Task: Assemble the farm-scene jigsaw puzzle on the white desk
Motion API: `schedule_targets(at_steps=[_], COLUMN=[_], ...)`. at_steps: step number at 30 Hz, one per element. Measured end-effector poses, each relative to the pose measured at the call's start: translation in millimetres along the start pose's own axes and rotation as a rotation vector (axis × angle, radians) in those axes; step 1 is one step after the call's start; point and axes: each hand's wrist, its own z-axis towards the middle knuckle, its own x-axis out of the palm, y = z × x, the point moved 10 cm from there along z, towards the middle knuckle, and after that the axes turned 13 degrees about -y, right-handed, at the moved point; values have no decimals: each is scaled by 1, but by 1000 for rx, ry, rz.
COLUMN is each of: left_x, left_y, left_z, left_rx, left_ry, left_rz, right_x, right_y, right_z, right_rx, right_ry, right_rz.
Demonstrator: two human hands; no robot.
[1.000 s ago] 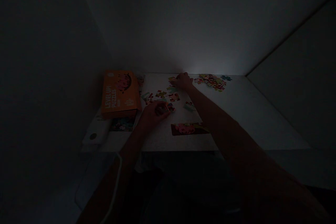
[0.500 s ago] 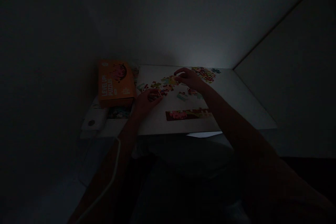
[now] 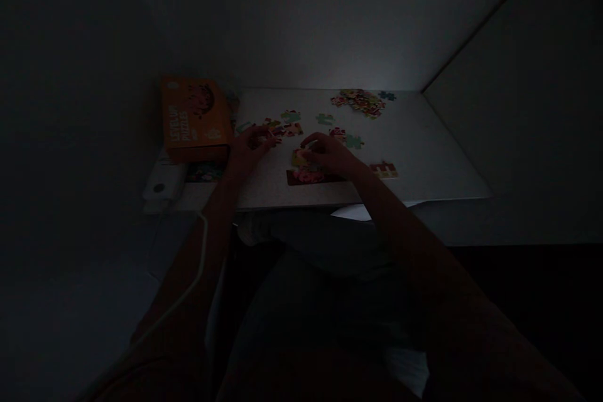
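Since the frame a second ago, the right hand point(image 3: 333, 154) has come from the loose pieces by the wall to the near part of the table point(image 3: 438, 166), carrying a yellow-green jigsaw piece point(image 3: 298, 157). Its thumb and fingertips pinch that piece at the upper edge of the assembled puzzle strip point(image 3: 301, 177), above the pink figure at its left end; whether the two touch is unclear. Farther right along the strip's line, past the right forearm, a brown-and-cream section point(image 3: 385, 169) shows.

Curled with only a narrow gap between thumb and fingers, the left hand point(image 3: 245, 151) is at the left cluster of loose pieces point(image 3: 292, 129); it is too dark to tell whether it grips one. Between cluster and pile lies a pale green piece point(image 3: 325, 119), with a red-and-white piece point(image 3: 337, 134) and a green piece point(image 3: 355, 141) nearer. Toward the back right sits the heap of pieces point(image 3: 362, 102), a blue piece point(image 3: 387, 95) beside it. Left of the left hand stands the orange "LEVEL UP! PUZZLES" box point(image 3: 198, 129).
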Motion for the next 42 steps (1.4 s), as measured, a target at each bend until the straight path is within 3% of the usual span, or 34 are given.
schedule_targets(at_steps=[13,42], left_x=[0,5], left_y=[5,0], left_z=[-1,-6], left_rx=[-15,19], left_ry=[28,63], left_rz=[63,65], right_x=[18,21], right_y=[9,11], right_z=[2,2], right_rx=[-138,-323], right_ry=[8,-10], right_rz=[-182,-385])
